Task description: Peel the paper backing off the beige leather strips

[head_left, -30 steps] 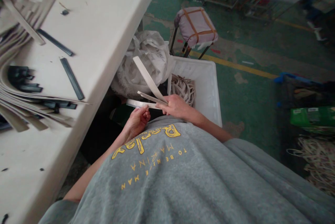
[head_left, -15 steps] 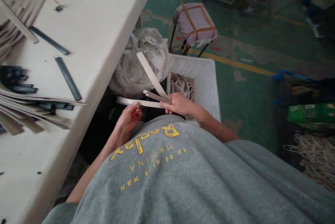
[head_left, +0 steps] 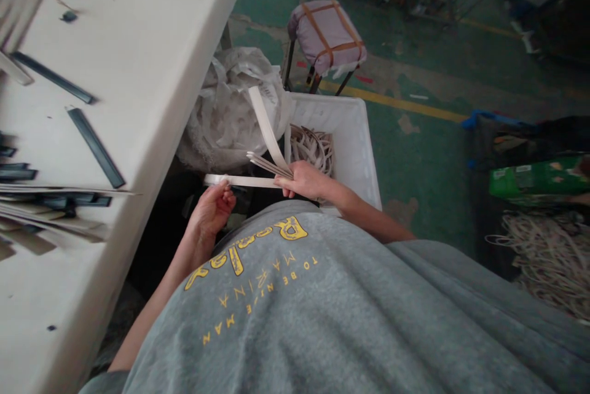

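Several flat off-white strips [head_left: 266, 126] fan out from my right hand [head_left: 306, 180], whose fingers are closed round their near ends. One strip [head_left: 251, 181] runs level to the left, and my left hand [head_left: 216, 204] pinches it close to its far end. Another strip of the bunch points up and away, over a clear plastic bag [head_left: 230, 111]. What the strips are made of I cannot tell. Below both hands is my grey shirt, and beyond them stands a white plastic bin [head_left: 353, 136] with loose pale strips [head_left: 311, 149] inside.
On the left, a white table [head_left: 152, 25] carries dark strips [head_left: 96, 147] and stacked pale strips [head_left: 41, 222]. A cushioned stool [head_left: 327, 34] stands behind the bin. To the right lie a green package [head_left: 539, 177] and a heap of pale cords [head_left: 544, 252].
My left hand has slid slightly outward along the level strip, towards its far end. My right hand keeps its grip on the bunch. The whole view has shifted, so things appear further left.
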{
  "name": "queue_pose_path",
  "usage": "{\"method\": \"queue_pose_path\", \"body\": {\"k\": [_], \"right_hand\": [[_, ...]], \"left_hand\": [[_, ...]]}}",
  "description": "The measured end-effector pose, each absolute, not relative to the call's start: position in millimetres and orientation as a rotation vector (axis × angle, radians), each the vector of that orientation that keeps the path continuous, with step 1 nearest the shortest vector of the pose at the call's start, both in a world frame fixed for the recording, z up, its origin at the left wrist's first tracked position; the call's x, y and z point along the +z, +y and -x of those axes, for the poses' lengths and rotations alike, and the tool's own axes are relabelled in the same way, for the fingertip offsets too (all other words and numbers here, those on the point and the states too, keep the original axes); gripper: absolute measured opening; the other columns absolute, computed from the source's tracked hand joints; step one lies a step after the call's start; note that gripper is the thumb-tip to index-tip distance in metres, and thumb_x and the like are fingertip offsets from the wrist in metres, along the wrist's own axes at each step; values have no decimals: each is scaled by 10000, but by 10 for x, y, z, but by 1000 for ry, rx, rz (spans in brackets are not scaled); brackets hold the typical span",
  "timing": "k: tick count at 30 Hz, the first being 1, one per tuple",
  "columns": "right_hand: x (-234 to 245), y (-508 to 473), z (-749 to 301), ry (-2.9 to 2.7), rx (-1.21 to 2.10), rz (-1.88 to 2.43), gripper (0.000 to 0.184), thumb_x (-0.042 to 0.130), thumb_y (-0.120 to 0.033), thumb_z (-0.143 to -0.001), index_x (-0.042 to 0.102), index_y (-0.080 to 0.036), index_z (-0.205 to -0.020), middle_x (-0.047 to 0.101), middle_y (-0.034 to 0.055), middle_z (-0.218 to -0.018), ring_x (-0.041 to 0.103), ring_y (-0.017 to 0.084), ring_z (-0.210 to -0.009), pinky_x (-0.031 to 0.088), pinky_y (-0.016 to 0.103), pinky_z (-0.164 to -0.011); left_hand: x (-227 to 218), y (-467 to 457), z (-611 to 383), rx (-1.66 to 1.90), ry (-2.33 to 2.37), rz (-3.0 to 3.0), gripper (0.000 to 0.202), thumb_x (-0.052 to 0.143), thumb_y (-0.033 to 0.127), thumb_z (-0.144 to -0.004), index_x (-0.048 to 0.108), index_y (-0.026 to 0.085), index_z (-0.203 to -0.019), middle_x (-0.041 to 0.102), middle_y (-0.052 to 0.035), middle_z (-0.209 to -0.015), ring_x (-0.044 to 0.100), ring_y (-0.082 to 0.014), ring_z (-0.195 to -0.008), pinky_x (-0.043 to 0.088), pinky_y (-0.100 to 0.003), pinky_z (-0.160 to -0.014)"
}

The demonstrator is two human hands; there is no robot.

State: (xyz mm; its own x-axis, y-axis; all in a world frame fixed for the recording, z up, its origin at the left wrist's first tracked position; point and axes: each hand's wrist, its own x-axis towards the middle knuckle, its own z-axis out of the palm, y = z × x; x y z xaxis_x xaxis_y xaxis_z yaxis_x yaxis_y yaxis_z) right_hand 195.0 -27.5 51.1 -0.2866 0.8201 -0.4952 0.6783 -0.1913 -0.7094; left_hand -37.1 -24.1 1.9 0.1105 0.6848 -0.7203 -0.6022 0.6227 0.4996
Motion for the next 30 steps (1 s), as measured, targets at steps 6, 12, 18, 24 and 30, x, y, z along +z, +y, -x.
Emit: {"method": "queue_pose_path", "body": {"k": [6,12,18,24,30], "right_hand": [[503,-261,-1737,-1972,1377,1752,340,583,-350,-997,701,-134,-762,743,37,-691,673,103,-577,456,196,-615],[443,-280,-1968,-1818,1525,1706,242,590,-292,-978,706,-122,-852,749,31,-704,679,92,-575,468,175,-597],[404,-276,-1842,-1855,1459,1666,264,606,-279,-969,700,-125,-776,724,15,-657,645,80,-532,443,173,-565],[357,-251,-1902,-1673,1621,1542,152,600,-217,-955,719,-124,-947,727,9,-672,683,110,-568,507,192,-584],[315,-359,-2142,-1736,1585,1631,179,615,-218,-930,724,-131,-818,749,34,-696,706,125,-620,509,201,-612]], "left_hand": [[31,-335,153,811,1062,-214,172,803,67,-735,639,109,-702,595,27,-602,534,-38,-490,473,-126,-474],[22,-215,355,943,1112,-181,153,774,64,-762,637,112,-714,586,33,-598,515,-25,-478,458,-112,-476],[15,-312,160,806,1074,-255,184,833,86,-701,649,101,-707,605,17,-608,540,-46,-493,459,-133,-473],[61,-226,200,878,1084,-231,154,785,66,-739,638,106,-712,580,32,-592,514,-32,-484,453,-123,-476],[52,-137,308,935,1099,-196,129,730,43,-778,630,101,-720,575,32,-591,510,-27,-474,448,-119,-470]]}}
